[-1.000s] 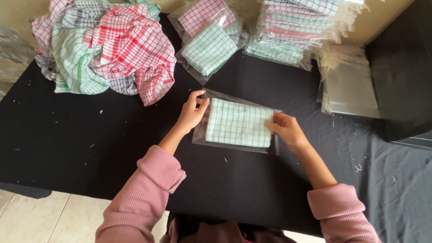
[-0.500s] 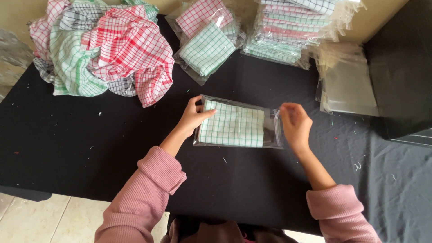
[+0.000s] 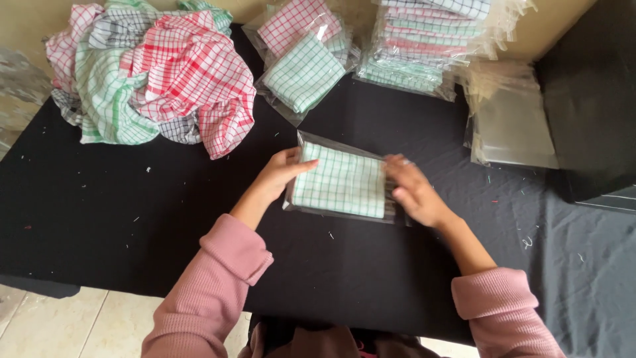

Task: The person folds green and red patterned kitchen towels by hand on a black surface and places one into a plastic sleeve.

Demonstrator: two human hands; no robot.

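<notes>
Where both hands point(image 3: 344, 182) meet: bagged green-checked cloth point(image 3: 339, 181), black table point(image 3: 119, 219).

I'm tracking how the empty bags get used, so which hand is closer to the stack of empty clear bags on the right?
Right. The right hand is at the packed green-checked cloth's right end, on the side facing the empty clear bags. The left hand holds the cloth's left end, farther away.

Right hand point(image 3: 416, 194) motion-blurred; bagged cloth point(image 3: 339, 181) right end hidden behind it.
</notes>
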